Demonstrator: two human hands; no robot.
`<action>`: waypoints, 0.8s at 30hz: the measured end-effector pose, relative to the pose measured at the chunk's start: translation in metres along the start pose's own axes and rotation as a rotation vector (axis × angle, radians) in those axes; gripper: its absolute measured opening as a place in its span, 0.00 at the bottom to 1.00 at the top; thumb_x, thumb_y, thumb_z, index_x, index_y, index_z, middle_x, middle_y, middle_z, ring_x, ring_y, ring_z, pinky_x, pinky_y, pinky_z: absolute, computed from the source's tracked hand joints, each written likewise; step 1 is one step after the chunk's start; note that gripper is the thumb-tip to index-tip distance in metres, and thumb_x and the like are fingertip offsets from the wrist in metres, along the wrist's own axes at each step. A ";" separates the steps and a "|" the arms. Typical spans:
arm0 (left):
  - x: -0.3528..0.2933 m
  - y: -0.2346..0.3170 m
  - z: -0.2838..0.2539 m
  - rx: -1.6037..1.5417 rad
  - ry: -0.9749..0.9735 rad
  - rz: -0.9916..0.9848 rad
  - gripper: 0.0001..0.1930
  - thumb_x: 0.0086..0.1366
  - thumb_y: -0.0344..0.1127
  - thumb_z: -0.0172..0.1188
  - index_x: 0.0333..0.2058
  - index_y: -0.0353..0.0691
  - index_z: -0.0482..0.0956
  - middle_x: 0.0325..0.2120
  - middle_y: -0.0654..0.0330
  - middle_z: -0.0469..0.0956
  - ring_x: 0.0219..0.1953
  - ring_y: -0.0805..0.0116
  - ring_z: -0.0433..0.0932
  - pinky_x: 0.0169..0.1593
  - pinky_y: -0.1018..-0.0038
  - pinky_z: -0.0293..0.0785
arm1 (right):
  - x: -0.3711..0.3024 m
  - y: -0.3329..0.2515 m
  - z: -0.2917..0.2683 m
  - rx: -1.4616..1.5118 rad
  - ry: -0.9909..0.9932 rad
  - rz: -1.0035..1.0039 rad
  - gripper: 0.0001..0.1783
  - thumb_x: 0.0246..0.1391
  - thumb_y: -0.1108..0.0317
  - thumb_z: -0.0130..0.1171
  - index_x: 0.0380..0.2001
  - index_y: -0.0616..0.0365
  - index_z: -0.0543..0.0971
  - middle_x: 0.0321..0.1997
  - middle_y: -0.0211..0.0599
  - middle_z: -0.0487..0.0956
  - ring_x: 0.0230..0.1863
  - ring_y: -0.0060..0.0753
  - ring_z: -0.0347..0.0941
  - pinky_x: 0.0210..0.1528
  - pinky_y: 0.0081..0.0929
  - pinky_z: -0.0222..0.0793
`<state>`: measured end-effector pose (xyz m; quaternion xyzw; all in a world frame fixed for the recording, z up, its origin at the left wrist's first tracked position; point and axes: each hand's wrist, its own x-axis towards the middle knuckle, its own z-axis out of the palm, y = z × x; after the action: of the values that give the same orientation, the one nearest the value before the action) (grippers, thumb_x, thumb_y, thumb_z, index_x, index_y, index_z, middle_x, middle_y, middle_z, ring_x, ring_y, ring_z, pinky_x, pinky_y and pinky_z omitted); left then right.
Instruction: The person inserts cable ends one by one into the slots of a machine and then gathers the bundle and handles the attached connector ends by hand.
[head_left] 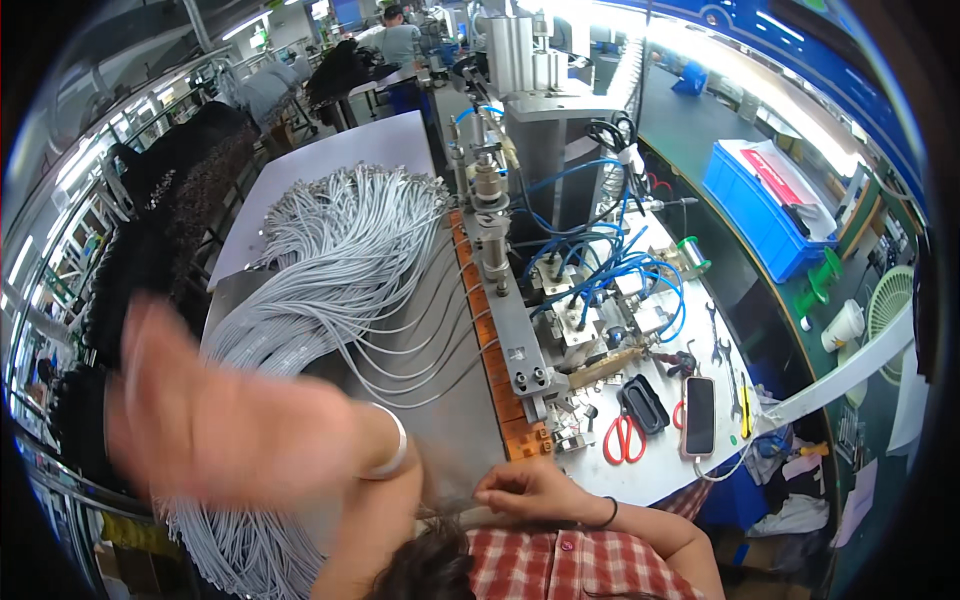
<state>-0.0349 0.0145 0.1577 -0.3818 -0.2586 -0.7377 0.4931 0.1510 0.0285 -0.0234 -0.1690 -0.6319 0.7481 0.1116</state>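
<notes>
My left hand (240,430), with a pale bracelet at the wrist, is raised over the left side of the bench and smeared by motion. Whether its fingers hold anything does not show. Below and behind it lies a big bundle of grey cables (300,290) with small metal ends. Several single cables run from the bundle to an orange strip (490,340) along the machine. My right hand (535,495), a black band on its wrist, is close to my body at the strip's near end. Its fingers are curled together; anything in them is too small to make out.
A metal press (495,240) with blue air tubes (600,265) stands over the strip. To its right lie red-handled scissors (624,440), a black case (645,404), a phone (699,415) and wrenches (725,355). A blue bin (755,215) stands farther right.
</notes>
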 end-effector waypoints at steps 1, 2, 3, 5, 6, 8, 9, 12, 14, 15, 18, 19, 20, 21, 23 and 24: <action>0.007 0.014 -0.023 -0.298 0.005 0.079 0.24 0.64 0.47 0.45 0.51 0.33 0.63 0.45 0.46 0.70 0.51 0.49 0.67 0.59 0.51 0.54 | -0.001 0.002 0.003 -0.113 -0.027 -0.086 0.08 0.52 0.68 0.57 0.34 0.61 0.77 0.23 0.35 0.76 0.24 0.20 0.72 0.27 0.18 0.66; 0.003 0.025 -0.049 -0.613 0.022 0.132 0.27 0.63 0.46 0.48 0.54 0.32 0.59 0.46 0.48 0.71 0.52 0.51 0.66 0.62 0.50 0.47 | -0.002 0.006 0.000 -0.234 -0.022 -0.162 0.08 0.52 0.68 0.57 0.34 0.62 0.76 0.22 0.35 0.76 0.23 0.21 0.72 0.27 0.18 0.66; 0.005 0.044 -0.064 -0.438 0.008 0.112 0.18 0.64 0.42 0.46 0.50 0.39 0.66 0.47 0.55 0.70 0.52 0.61 0.64 0.60 0.57 0.50 | 0.000 0.008 0.003 -0.352 -0.043 -0.245 0.09 0.53 0.68 0.57 0.34 0.62 0.76 0.22 0.35 0.75 0.23 0.21 0.72 0.27 0.18 0.66; -0.002 0.065 -0.072 -0.257 0.011 0.103 0.14 0.66 0.38 0.44 0.45 0.46 0.74 0.49 0.62 0.70 0.52 0.71 0.63 0.58 0.65 0.52 | 0.000 0.004 0.005 -0.378 -0.095 -0.261 0.09 0.52 0.68 0.56 0.35 0.61 0.76 0.24 0.38 0.76 0.24 0.28 0.72 0.28 0.22 0.67; -0.009 0.070 -0.063 -0.338 0.130 0.094 0.14 0.65 0.38 0.43 0.45 0.44 0.73 0.47 0.61 0.71 0.52 0.70 0.64 0.58 0.65 0.52 | -0.002 0.000 0.003 -0.393 -0.114 -0.266 0.09 0.52 0.67 0.56 0.35 0.60 0.75 0.27 0.41 0.76 0.25 0.35 0.73 0.28 0.26 0.67; -0.017 0.080 -0.046 -0.495 0.370 0.083 0.14 0.65 0.36 0.42 0.45 0.41 0.73 0.45 0.60 0.73 0.52 0.66 0.65 0.58 0.63 0.51 | -0.002 -0.002 0.001 -0.424 -0.137 -0.270 0.09 0.51 0.67 0.56 0.36 0.59 0.75 0.29 0.44 0.76 0.26 0.42 0.73 0.29 0.30 0.68; -0.016 0.081 -0.040 -0.492 0.390 0.086 0.14 0.65 0.36 0.42 0.45 0.41 0.73 0.45 0.60 0.73 0.52 0.66 0.65 0.58 0.63 0.51 | -0.002 -0.001 0.003 -0.472 -0.146 -0.279 0.10 0.51 0.68 0.56 0.37 0.59 0.75 0.29 0.44 0.76 0.27 0.43 0.74 0.29 0.30 0.68; -0.010 0.083 -0.027 -0.067 0.320 0.106 0.14 0.64 0.35 0.43 0.43 0.39 0.74 0.45 0.60 0.73 0.52 0.66 0.66 0.58 0.63 0.50 | -0.004 0.006 0.007 -0.583 -0.211 -0.286 0.10 0.51 0.69 0.55 0.38 0.59 0.74 0.29 0.44 0.76 0.28 0.45 0.74 0.29 0.30 0.68; -0.015 0.086 -0.020 -0.321 0.494 0.052 0.13 0.63 0.35 0.43 0.42 0.39 0.74 0.45 0.60 0.73 0.52 0.66 0.66 0.58 0.64 0.50 | -0.004 0.011 0.001 -0.655 -0.210 -0.265 0.10 0.52 0.69 0.55 0.38 0.60 0.74 0.29 0.43 0.76 0.29 0.41 0.74 0.31 0.28 0.69; -0.016 0.086 -0.018 -0.582 0.647 0.010 0.13 0.63 0.35 0.43 0.41 0.39 0.74 0.45 0.60 0.73 0.52 0.66 0.66 0.58 0.64 0.50 | -0.002 0.010 -0.002 -0.689 -0.213 -0.255 0.10 0.52 0.69 0.54 0.38 0.60 0.74 0.29 0.42 0.76 0.30 0.39 0.75 0.32 0.27 0.69; -0.009 0.090 -0.018 -0.806 0.779 0.027 0.13 0.63 0.35 0.43 0.41 0.39 0.75 0.45 0.61 0.73 0.52 0.67 0.66 0.58 0.64 0.51 | -0.003 -0.005 0.009 -0.629 -0.173 -0.299 0.08 0.47 0.72 0.55 0.33 0.62 0.74 0.24 0.46 0.73 0.27 0.45 0.71 0.29 0.32 0.66; -0.006 0.086 -0.019 -0.792 0.800 0.038 0.13 0.63 0.35 0.43 0.41 0.38 0.75 0.46 0.61 0.73 0.52 0.67 0.66 0.57 0.64 0.51 | 0.000 -0.007 0.013 -0.600 -0.135 -0.315 0.08 0.44 0.73 0.56 0.30 0.62 0.74 0.22 0.48 0.71 0.25 0.48 0.70 0.28 0.34 0.64; -0.004 0.084 -0.020 -0.781 0.819 0.049 0.13 0.63 0.35 0.42 0.41 0.38 0.75 0.46 0.62 0.73 0.52 0.67 0.66 0.57 0.64 0.52 | 0.005 -0.012 0.015 -0.600 -0.156 -0.318 0.08 0.44 0.73 0.56 0.30 0.62 0.74 0.22 0.48 0.71 0.25 0.48 0.70 0.28 0.34 0.64; -0.002 0.080 -0.020 -0.777 0.812 0.063 0.13 0.63 0.35 0.42 0.41 0.38 0.75 0.46 0.62 0.73 0.52 0.67 0.66 0.57 0.64 0.52 | -0.007 -0.008 0.011 -0.599 -0.172 -0.318 0.08 0.44 0.73 0.56 0.30 0.62 0.74 0.22 0.48 0.71 0.25 0.48 0.70 0.28 0.34 0.64; -0.001 0.077 -0.018 -0.754 0.855 0.054 0.14 0.64 0.35 0.42 0.41 0.38 0.75 0.45 0.62 0.73 0.51 0.68 0.66 0.56 0.64 0.53 | -0.008 -0.004 0.008 -0.594 -0.195 -0.315 0.08 0.44 0.73 0.56 0.31 0.62 0.74 0.22 0.48 0.72 0.26 0.48 0.70 0.28 0.34 0.64; -0.001 0.077 -0.018 -0.743 0.877 0.045 0.14 0.64 0.35 0.41 0.41 0.38 0.75 0.45 0.63 0.73 0.51 0.68 0.67 0.56 0.64 0.54 | -0.008 -0.005 0.006 -0.591 -0.202 -0.312 0.08 0.44 0.73 0.56 0.31 0.62 0.74 0.22 0.48 0.72 0.26 0.48 0.70 0.28 0.34 0.65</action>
<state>0.0310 -0.0280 0.1472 -0.1933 0.2546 -0.8577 0.4026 0.1560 0.0210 -0.0169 -0.0207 -0.8471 0.5200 0.1077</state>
